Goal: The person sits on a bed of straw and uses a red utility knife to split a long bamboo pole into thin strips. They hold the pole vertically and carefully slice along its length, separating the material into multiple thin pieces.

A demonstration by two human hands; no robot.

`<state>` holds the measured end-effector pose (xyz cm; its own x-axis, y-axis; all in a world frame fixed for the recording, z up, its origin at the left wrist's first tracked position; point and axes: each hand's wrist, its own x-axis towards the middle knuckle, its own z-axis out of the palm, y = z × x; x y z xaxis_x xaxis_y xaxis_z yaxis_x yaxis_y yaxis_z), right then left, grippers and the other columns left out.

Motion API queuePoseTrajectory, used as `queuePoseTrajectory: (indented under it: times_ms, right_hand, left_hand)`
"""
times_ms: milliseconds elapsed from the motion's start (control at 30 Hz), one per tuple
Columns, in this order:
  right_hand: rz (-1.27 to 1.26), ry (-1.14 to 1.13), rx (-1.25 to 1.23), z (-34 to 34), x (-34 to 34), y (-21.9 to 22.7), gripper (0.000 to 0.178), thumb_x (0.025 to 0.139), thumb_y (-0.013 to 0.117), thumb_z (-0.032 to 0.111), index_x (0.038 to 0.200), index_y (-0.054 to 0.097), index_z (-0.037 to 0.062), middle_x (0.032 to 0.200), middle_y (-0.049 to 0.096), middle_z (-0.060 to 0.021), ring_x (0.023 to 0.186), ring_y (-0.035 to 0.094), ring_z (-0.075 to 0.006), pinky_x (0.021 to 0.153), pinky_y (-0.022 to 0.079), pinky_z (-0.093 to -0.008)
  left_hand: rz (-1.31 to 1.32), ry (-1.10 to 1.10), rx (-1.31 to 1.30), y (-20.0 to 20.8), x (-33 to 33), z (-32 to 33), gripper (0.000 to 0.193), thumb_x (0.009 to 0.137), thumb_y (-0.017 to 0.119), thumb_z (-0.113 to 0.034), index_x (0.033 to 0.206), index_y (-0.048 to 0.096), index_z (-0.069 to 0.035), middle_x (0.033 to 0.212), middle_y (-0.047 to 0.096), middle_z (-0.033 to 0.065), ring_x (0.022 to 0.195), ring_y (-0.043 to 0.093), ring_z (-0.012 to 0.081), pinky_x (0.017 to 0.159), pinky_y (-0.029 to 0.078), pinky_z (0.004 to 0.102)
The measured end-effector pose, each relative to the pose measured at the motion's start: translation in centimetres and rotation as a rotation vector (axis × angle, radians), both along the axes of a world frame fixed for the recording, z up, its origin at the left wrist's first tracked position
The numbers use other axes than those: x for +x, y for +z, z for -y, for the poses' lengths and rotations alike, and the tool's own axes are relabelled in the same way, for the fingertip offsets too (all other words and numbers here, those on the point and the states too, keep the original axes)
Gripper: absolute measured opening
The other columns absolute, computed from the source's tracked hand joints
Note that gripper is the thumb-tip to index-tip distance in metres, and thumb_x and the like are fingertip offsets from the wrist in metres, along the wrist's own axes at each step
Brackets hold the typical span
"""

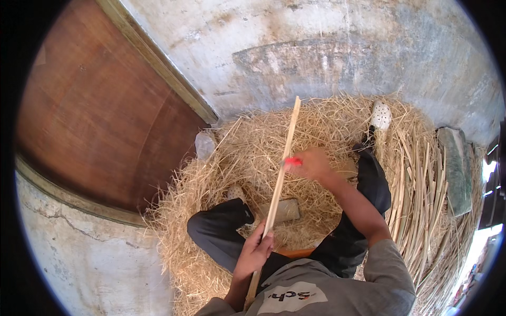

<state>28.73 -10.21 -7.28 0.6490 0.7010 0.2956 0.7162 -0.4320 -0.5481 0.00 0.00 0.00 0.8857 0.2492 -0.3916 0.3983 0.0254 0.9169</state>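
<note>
My left hand (255,254) is closed round the lower part of a long, pale strip of split wood or bamboo (285,145). The strip slants up and away from my lap, and its lower end runs alongside my body. Farther up, my right hand (312,164) is closed at the strip's right side, slightly smeared by motion. A small red thing (293,161) shows at its fingertips, against the strip; its exact kind is too blurred to make out. Below the strip, between my legs, lies a flat block (287,210) amid pale shavings (253,142).
Many long, thin strips (421,184) lie to my right, beside a greenish slab (454,171). A clear plastic bag (204,146) rests by the brown door panel (105,110). The stained wall (342,58) rises ahead. White perforated shoes (381,115) are on my feet.
</note>
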Motion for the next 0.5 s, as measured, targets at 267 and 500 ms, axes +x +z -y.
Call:
queuePoseTrajectory:
  times_ms: [267, 500]
  right_hand:
    - [-0.449, -0.224, 0.293, 0.0, 2.3, 0.8, 0.066, 0.085, 0.049, 0.07, 0.071, 0.069, 0.0091, 0.053, 0.055, -0.0101, 0.049, 0.057, -0.0272, 0.046, 0.045, -0.0417]
    - [-0.095, 0.023, 0.11, -1.5, -3.1, -1.5, 0.072, 0.079, 0.049, 0.077, 0.076, 0.071, 0.0081, 0.061, 0.063, -0.0139, 0.057, 0.063, -0.031, 0.056, 0.049, -0.0417]
  left_hand:
    - [0.058, -0.062, 0.276, -0.2, -1.0, 1.2, 0.05, 0.1, 0.046, -0.01, 0.147, 0.032, -0.006, 0.071, 0.044, -0.0039, 0.058, 0.04, 0.0033, 0.051, 0.036, 0.0184]
    - [-0.053, 0.0, 0.404, 0.2, -0.5, 0.4, 0.048, 0.097, 0.051, -0.016, 0.142, 0.039, -0.001, 0.095, 0.063, 0.0138, 0.082, 0.059, 0.0158, 0.074, 0.047, 0.0283]
